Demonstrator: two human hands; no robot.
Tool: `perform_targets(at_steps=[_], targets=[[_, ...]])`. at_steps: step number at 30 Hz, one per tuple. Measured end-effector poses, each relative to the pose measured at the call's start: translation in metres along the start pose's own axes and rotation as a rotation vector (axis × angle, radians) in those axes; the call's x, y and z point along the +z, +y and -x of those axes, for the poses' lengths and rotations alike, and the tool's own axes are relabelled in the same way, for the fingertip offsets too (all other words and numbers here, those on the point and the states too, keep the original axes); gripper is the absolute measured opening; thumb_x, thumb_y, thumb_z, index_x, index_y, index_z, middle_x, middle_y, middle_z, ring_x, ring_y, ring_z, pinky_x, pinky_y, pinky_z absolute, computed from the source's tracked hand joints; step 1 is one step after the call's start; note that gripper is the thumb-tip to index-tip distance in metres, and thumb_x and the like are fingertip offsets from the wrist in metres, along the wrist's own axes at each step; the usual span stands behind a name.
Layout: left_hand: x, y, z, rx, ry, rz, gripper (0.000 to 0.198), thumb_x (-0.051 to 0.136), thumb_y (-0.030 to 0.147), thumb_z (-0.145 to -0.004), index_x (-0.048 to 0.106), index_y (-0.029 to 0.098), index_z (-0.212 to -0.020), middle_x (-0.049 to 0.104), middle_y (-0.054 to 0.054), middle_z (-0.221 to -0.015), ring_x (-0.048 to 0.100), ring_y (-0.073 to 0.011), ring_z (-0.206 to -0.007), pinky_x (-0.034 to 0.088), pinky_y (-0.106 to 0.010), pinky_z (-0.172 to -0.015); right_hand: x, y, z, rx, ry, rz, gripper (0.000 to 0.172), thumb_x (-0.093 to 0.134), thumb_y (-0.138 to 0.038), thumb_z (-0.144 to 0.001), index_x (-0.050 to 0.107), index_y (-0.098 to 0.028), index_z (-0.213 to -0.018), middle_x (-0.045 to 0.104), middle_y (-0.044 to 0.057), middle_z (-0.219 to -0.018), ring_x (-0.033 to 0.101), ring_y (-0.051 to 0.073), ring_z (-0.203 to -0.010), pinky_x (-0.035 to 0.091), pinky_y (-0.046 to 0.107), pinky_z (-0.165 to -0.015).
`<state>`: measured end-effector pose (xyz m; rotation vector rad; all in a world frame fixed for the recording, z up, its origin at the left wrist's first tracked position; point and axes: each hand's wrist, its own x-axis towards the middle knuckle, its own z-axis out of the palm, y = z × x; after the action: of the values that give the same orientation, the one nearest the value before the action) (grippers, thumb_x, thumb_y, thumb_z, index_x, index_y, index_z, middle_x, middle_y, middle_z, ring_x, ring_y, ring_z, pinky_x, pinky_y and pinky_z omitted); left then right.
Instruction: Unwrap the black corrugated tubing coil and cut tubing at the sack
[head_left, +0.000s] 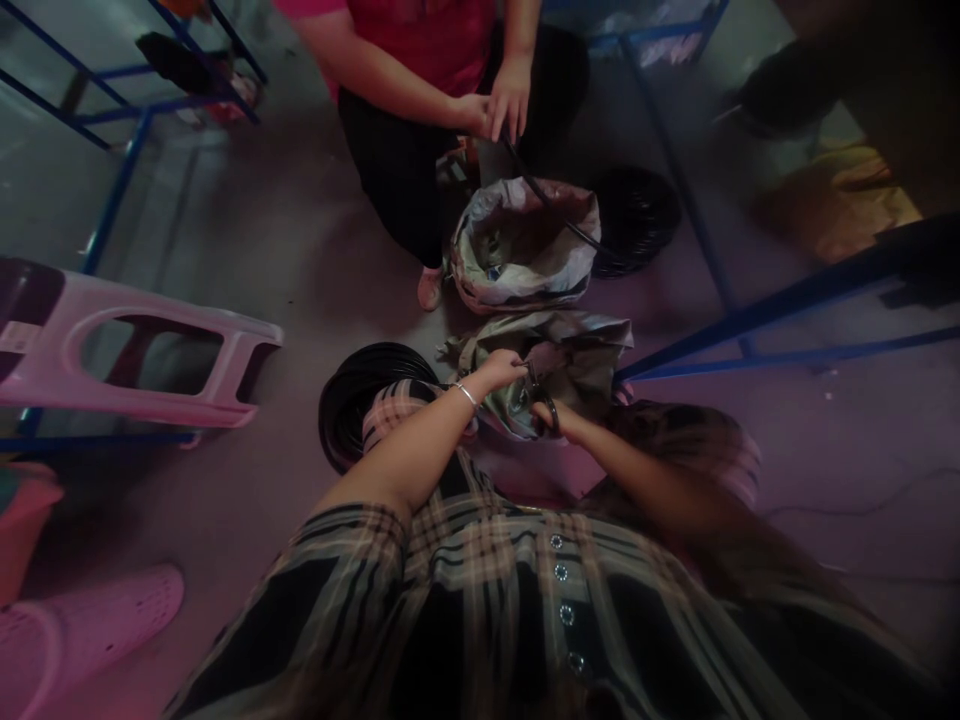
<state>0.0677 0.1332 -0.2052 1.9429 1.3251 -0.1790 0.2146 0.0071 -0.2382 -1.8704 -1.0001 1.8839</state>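
Observation:
My left hand, with a pale bracelet at the wrist, reaches over an open woven sack in front of me. Its fingers are pinched together at a small dark thing too dim to name. Close by on the right, my right hand is at the near side of the sack's mouth. A dark ring-like band circles near its wrist, and its fingers are partly hidden and dim. Black coiled cable lies on the floor at the left of the sack, beside my knee.
Opposite, a person in a pink top holds a black cable over a second open sack. Another black coil lies beside it. A plastic stool stands left, a pink perforated basket lower left. Blue metal frames flank both sides.

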Motion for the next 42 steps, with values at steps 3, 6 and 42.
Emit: perform_targets(at_steps=[3,6,42], targets=[[0.0,0.001,0.001,0.022,-0.011,0.013,0.027,0.06,0.031,-0.088,0.081,0.013,-0.086,0.063,-0.001,-0.064,0.052,-0.0147,-0.066,0.036,-0.026,-0.063,-0.001,-0.003,0.004,-0.048,-0.019,0.014,0.012,0.058,-0.031,-0.081,0.055,-0.02,-0.079,0.061,0.001,-0.062,0.05,0.013,-0.053,0.032,0.022,-0.047],[0.0,0.002,0.002,0.041,-0.021,-0.005,0.029,0.058,0.032,-0.087,0.08,0.013,-0.081,0.062,-0.002,-0.062,0.052,-0.0151,-0.066,0.036,-0.027,-0.063,-0.004,-0.004,0.004,-0.119,0.008,0.033,0.011,0.058,-0.03,-0.079,0.054,-0.02,-0.077,0.062,0.001,-0.064,0.053,0.013,-0.058,0.035,0.022,-0.05],[-0.002,0.003,0.005,-0.046,-0.091,-0.147,0.022,0.065,0.023,-0.083,0.082,0.017,-0.094,0.071,-0.002,-0.078,0.057,-0.0146,-0.075,0.039,-0.024,-0.066,0.003,0.004,0.0,-0.063,0.068,0.002,0.025,0.062,-0.032,-0.081,0.053,-0.019,-0.062,0.056,0.001,-0.053,0.053,0.013,-0.046,0.037,0.022,-0.045]])
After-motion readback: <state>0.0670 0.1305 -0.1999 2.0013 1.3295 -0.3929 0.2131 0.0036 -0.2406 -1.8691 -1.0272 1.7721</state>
